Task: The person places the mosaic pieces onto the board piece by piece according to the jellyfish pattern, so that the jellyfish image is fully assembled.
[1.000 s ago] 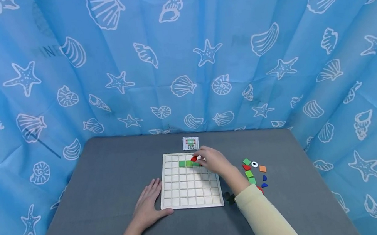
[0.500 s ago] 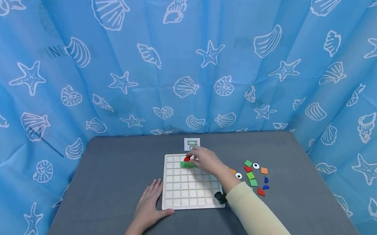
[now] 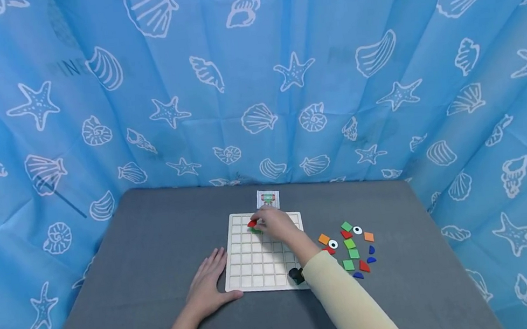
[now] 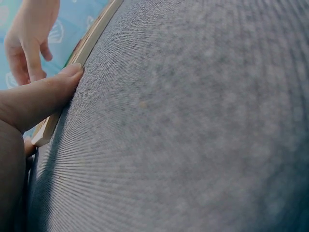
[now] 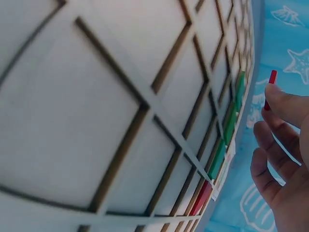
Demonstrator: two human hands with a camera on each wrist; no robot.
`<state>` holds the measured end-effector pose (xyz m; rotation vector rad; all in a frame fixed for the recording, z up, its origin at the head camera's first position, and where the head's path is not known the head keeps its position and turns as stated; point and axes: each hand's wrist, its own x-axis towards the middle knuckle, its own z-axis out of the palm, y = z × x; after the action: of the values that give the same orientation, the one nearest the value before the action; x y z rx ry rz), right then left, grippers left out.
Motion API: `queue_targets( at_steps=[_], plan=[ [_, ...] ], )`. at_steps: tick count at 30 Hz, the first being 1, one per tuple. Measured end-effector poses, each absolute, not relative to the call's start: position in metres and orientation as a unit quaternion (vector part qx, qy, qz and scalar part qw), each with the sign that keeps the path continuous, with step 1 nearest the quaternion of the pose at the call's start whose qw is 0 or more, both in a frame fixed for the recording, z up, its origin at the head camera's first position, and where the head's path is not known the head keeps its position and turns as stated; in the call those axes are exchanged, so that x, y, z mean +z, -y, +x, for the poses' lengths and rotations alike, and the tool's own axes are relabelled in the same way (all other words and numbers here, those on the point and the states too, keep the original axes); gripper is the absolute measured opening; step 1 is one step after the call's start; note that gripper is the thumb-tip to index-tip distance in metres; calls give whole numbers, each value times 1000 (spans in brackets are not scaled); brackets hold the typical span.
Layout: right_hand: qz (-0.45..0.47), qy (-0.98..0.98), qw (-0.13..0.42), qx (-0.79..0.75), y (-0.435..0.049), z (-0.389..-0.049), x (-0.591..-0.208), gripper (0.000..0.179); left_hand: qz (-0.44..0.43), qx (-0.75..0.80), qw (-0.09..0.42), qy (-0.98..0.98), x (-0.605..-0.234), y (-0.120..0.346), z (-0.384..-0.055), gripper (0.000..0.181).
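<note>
My right hand (image 3: 275,224) is over the upper left part of a white grid board (image 3: 256,268). Between thumb and forefinger it pinches a small red tile (image 5: 272,82), held just off the board in the right wrist view. Three green tiles (image 5: 230,123) lie in a row of the board's squares, with another red tile (image 5: 201,198) at the end of that row. Most of this row is hidden behind the hand in the head view. My left hand (image 3: 209,283) rests at the board's lower left corner, fingers straight along its left side, thumb (image 4: 58,89) touching the front edge.
Right of the board lie several loose tiles: green squares (image 3: 354,253), orange squares (image 3: 369,237), blue half-rounds (image 3: 371,259), red pieces (image 3: 364,266) and white eye discs (image 3: 357,230). A small picture card (image 3: 267,196) lies behind the board. A blue shell-print curtain (image 3: 254,78) hangs beyond the grey table (image 3: 168,224).
My right hand has moved left across the top of the board with the red tile, uncovering more loose tiles at right. The left hand stays at the board's corner.
</note>
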<state>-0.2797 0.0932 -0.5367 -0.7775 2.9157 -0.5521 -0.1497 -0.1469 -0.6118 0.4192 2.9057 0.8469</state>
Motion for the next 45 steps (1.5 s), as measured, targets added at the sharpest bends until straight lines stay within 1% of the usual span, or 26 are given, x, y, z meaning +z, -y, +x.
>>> queue_targets(
  at_steps=[7,13,21,27,31,37,41,45],
  plan=[
    [-264,-951,43,-153,-79,-286,-540,24,144,285,37,-947,-610,148,-150,116],
    [-270,-951,55,-141,-73,-290,-548,23,142,282,52,-947,-608,149,-149,117],
    [-263,-948,78,-160,-69,-289,-548,21,141,276,54,-949,-608,149,-149,117],
    [-252,-949,98,-163,-66,-286,-543,27,145,278,54,-948,-607,149,-149,117],
    [-250,-950,88,-163,-69,-282,-541,30,146,282,49,-947,-608,149,-149,117],
    [-255,-948,56,-183,-80,-270,-530,27,145,282,37,-948,-610,147,-150,116],
    [-239,-948,34,-208,-90,-260,-519,26,142,279,34,-949,-611,146,-149,117],
    [-218,-950,23,-223,-102,-250,-511,27,143,276,36,-950,-609,145,-149,117]
  ],
)
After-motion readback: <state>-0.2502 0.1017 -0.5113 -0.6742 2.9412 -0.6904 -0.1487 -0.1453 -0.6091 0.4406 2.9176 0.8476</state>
